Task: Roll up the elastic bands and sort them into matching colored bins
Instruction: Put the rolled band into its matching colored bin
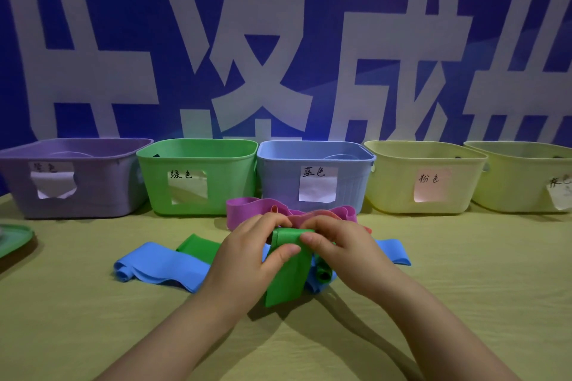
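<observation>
Five in a row: purple bin [102,185], green bin [235,182], blue bin [278,182], two yellow bins [393,182]. You cannot see inside. Your left hand [244,254] and right hand [343,250] pinch the green band [288,278].

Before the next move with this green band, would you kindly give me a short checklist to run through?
1. Both hands hold the green band: ok. The left hand and right hand pinch its top end.
2. Roll begun: ok, the top edge is folded over. Whether it is tight: cannot tell.
3. Tail free of the blue band: cannot tell. It hangs across that band.
4. Green bin open on top: ok.
5. Way to that bin: ok. Only the pink band lies low on the table in between.
</observation>
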Motion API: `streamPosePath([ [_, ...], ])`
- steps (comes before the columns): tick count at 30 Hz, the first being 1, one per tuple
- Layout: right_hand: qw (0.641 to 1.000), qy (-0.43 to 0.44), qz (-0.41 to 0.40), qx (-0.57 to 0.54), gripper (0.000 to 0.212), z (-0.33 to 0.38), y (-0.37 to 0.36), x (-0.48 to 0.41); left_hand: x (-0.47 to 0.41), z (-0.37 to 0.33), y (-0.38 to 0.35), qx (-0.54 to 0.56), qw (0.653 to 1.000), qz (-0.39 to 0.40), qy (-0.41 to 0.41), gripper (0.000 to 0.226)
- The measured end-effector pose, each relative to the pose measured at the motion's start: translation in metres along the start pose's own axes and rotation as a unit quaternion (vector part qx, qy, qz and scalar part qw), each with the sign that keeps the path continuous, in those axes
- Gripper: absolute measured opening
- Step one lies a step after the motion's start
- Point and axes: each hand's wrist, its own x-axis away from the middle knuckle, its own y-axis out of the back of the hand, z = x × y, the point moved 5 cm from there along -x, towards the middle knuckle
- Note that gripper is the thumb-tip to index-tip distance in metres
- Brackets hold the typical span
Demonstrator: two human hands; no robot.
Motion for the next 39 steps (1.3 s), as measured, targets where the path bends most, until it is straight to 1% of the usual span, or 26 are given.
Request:
streamPosePath([
  [2,1.0,-0.009,0.012,-0.006,0.013,-0.0001,-0.0006,0.0011,0.0004,0.0003,0.0001,-0.008,1.0,-0.002,-0.005,0.037],
  [5,0.999,-0.027,0.016,-0.03,0.018,-0.0039,-0.002,0.0013,0.0002,0.0019,0.0005,-0.007,1.0,-0.002,0.002,0.038],
  [7,0.998,-0.018,0.009,-0.052,0.017,-0.0051,-0.0036,0.0,0.0003,0.0033,0.0012,-0.003,1.0,-0.005,0.012,0.04],
  [8,0.998,-0.011,0.003,-0.058,0.021,-0.0052,-0.0043,-0.0003,0.0001,0.0041,0.0017,0.003,1.0,-0.009,0.02,0.039],
  [9,0.998,-0.005,0.0,-0.058,0.024,-0.0051,-0.0047,-0.0004,-0.0001,0.0044,0.0027,0.014,0.999,-0.015,0.032,0.037],
  [12,0.999,0.003,-0.012,-0.038,0.017,-0.0027,-0.0036,-0.0006,-0.0004,0.0038,0.004,0.052,0.997,-0.024,0.059,0.023],
  [14,0.999,-0.001,-0.016,-0.045,0.012,-0.0024,-0.0019,-0.0007,-0.0002,0.0011,0.002,0.067,0.996,-0.008,0.061,0.015],
  [15,0.999,-0.006,-0.013,-0.047,0.01,-0.0022,-0.0014,-0.0008,0.0003,0.0,0.0013,0.068,0.996,-0.002,0.058,0.018],
  [18,0.999,-0.009,-0.001,-0.031,0.019,-0.0009,-0.0014,0.0004,0.001,0.0005,0.0003,0.041,0.998,-0.003,0.043,0.021],
  [21,0.999,-0.017,0.002,-0.051,0.026,-0.0011,-0.0005,0.0016,0.0006,0.0031,0.0,0.041,0.998,-0.007,0.046,0.027],
  [23,0.997,-0.019,-0.001,-0.068,0.022,-0.0023,-0.0011,0.0018,0.0004,0.0041,0.0004,0.044,0.998,-0.01,0.048,0.027],
  [25,0.996,-0.013,-0.008,-0.086,0.011,-0.0029,-0.0028,0.0014,0.0002,0.0043,0.0012,0.045,0.998,-0.017,0.05,0.023],
  [27,0.997,-0.003,-0.015,-0.073,0.014,-0.0014,-0.0026,0.0014,0.0004,0.0063,0.001,0.046,0.997,-0.018,0.058,0.022],
  [29,0.998,0.006,-0.026,-0.048,0.016,0.0014,-0.0005,0.0011,0.0009,0.0066,-0.0002,0.04,0.997,-0.013,0.058,0.027],
  [30,0.999,0.009,-0.031,-0.036,0.017,0.0017,0.0004,0.0008,0.001,0.0058,-0.0005,0.038,0.998,-0.01,0.056,0.024],
  [31,0.999,0.009,-0.032,-0.024,0.015,0.0021,0.0006,0.0007,0.0008,0.0054,-0.0004,0.04,0.998,-0.01,0.053,0.018],
  [32,0.999,0.008,-0.03,-0.016,0.012,0.0016,-0.0001,0.0004,0.001,0.0032,0.0011,0.042,0.998,-0.013,0.048,0.017],
  [33,1.0,0.003,-0.025,-0.014,0.01,0.0011,-0.001,0.0005,0.001,0.0015,0.0027,0.044,0.998,-0.018,0.043,0.024],
  [34,1.0,-0.002,-0.023,-0.017,0.008,-0.0007,-0.002,0.0003,0.001,0.0005,0.0041,0.046,0.998,-0.022,0.037,0.024],
  [36,1.0,-0.008,-0.015,-0.019,0.007,-0.001,-0.0024,0.0003,-0.0003,-0.0014,0.0055,0.042,0.999,-0.023,0.023,0.017],
  [39,0.999,-0.011,-0.005,-0.031,0.016,0.002,-0.0017,0.0004,-0.0007,-0.0006,0.0046,0.034,0.999,-0.014,0.011,0.028],
])
